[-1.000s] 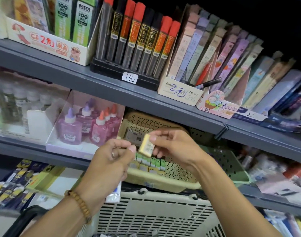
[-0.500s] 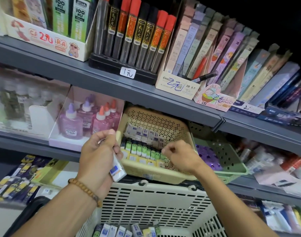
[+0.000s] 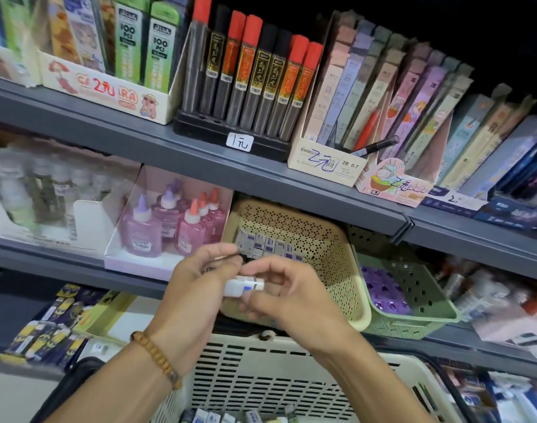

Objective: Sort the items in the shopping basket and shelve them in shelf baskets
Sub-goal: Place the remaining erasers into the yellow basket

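Note:
My left hand (image 3: 197,288) and my right hand (image 3: 287,296) meet in front of the beige shelf basket (image 3: 331,264). Both pinch a small white eraser with blue print (image 3: 244,286), the left at one end and the right at the other. A row of boxed erasers (image 3: 262,244) stands inside the beige basket, partly hidden by my hands. Below, the cream shopping basket (image 3: 261,370) holds several more small erasers (image 3: 230,418) at its bottom.
A green shelf basket (image 3: 413,303) with purple items sits right of the beige one. Pink glue bottles (image 3: 172,227) stand in a tray to the left. Pencil-lead tubes (image 3: 248,77) and boxes fill the upper shelf. Yellow-and-blue packs (image 3: 47,328) lie on the lower left.
My right hand came back from the beige basket after leaving the yellow eraser there, and now pinches the white eraser that my left hand held up.

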